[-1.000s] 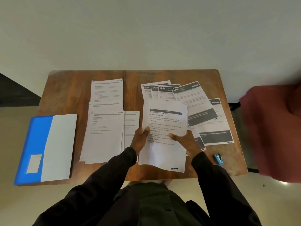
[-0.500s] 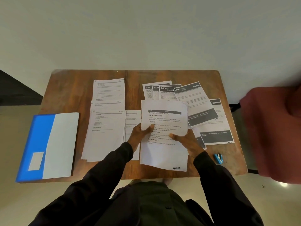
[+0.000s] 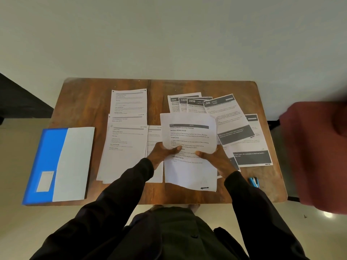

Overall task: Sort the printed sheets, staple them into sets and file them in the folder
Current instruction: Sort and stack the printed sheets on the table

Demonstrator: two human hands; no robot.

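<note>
Recorded black sleeves (image 3: pixel 112 203) entering from 6 o'clock. Found left hand (image 3: pixel 161 152) curled on the left edge of a held stack of sheets (image 3: pixel 189 173), thumb laid over the print. Found right hand (image 3: pixel 216 158) gripping the right edge likewise, thumb on the text. Read top heading as "Washing Machine Exterior Cleaning"; could not count the sheets. Placed stack at centre of the wooden table (image 3: pixel 90 102), lower edge near the 6 o'clock rim; could not tell whether lifted or resting. Logged small blue stapler (image 3: pixel 253 182) at 4 o'clock of the stack, lying on the wood, apart from the right hand. Logged blue and white folder (image 3: pixel 56 162) at 9 o'clock, lying flat at the table's left edge. Saw plain-text sheets (image 3: pixel 124 151) overlapped between folder and stack, running toward 11 o'clock. Saw dark-banded sheets (image 3: pixel 231 117) fanned from 12 to 3 o'clock, partly under the stack. Marked blurred red shape (image 3: pixel 315 151) at 3 o'clock, beyond the table, unidentified.
</note>
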